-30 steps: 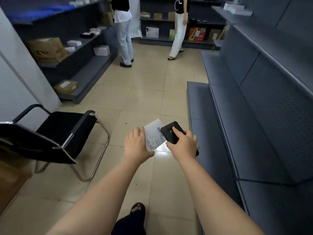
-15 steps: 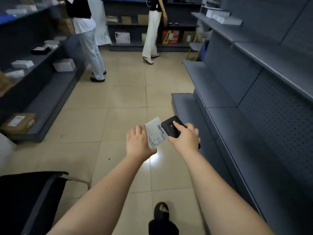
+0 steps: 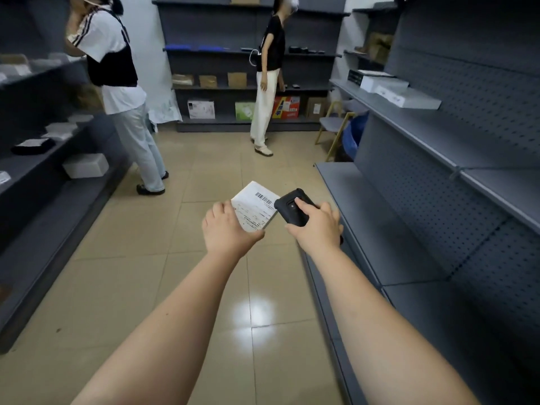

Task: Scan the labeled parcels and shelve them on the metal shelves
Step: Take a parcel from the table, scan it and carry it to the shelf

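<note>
My left hand (image 3: 226, 229) grips a small flat white parcel (image 3: 257, 207) by its near edge, label and barcode facing up. My right hand (image 3: 317, 226) holds a black handheld scanner (image 3: 293, 207), thumb on its top, its front end just right of the parcel's barcode corner. Both are held out over the tiled aisle floor. Grey metal shelves (image 3: 409, 200) with pegboard backs run along my right; the lower levels beside my hands are bare. More shelves (image 3: 43, 176) line the left side.
Two people stand ahead: one at the left shelves (image 3: 117, 92), one by the back shelves (image 3: 270, 74). White boxes (image 3: 400, 93) lie on the right upper shelf. A chair (image 3: 336, 127) and blue bin sit at the far right corner. Boxes fill the back shelves.
My view has lifted and moved forward up the aisle; the black chair at the left has dropped out of sight. Both hands still hold parcel and scanner together in the same way.
</note>
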